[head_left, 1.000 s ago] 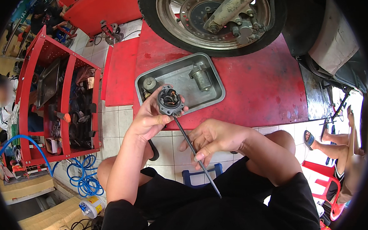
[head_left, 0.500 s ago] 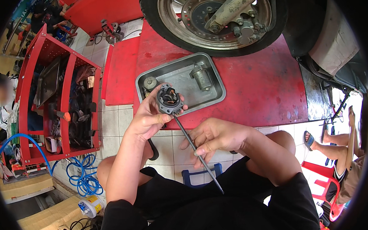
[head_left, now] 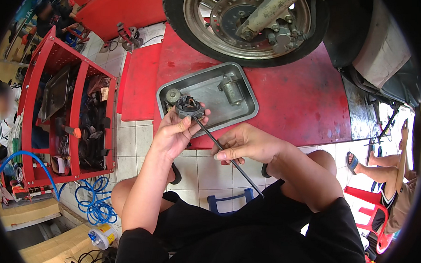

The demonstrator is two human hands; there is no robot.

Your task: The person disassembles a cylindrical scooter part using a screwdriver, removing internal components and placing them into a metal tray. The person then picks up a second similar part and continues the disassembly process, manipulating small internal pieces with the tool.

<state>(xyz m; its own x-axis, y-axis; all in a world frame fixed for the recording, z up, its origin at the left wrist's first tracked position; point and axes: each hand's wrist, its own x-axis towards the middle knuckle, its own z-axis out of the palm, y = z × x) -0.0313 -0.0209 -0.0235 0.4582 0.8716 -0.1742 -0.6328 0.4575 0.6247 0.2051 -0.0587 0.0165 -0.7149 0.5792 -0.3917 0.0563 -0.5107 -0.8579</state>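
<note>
My left hand [head_left: 170, 137] grips a round grey metal housing [head_left: 189, 109] with dark parts and some copper colour inside its open top. A long, thin dark rod [head_left: 249, 179] runs from beside the housing down toward my lap; whether it is fixed to the housing I cannot tell. Around the rod's middle close the thumb and fingers of my right hand [head_left: 247, 145]. Just beyond the hands lies a metal tray [head_left: 251, 88], holding a grey cylindrical motor-like part [head_left: 232, 91] and a round metal part [head_left: 173, 95] at its left.
A motorcycle wheel [head_left: 177, 24] stands on the red platform [head_left: 296, 102] behind the tray. To the left is a red tool rack [head_left: 79, 126], with a coiled blue hose [head_left: 95, 199] below it. A small blue stool [head_left: 212, 202] is between my legs. Another person's legs show at right.
The housing has tipped, its open top now seen more from the side. My right hand has moved up along the rod toward the housing, its fingers curled more closely.
</note>
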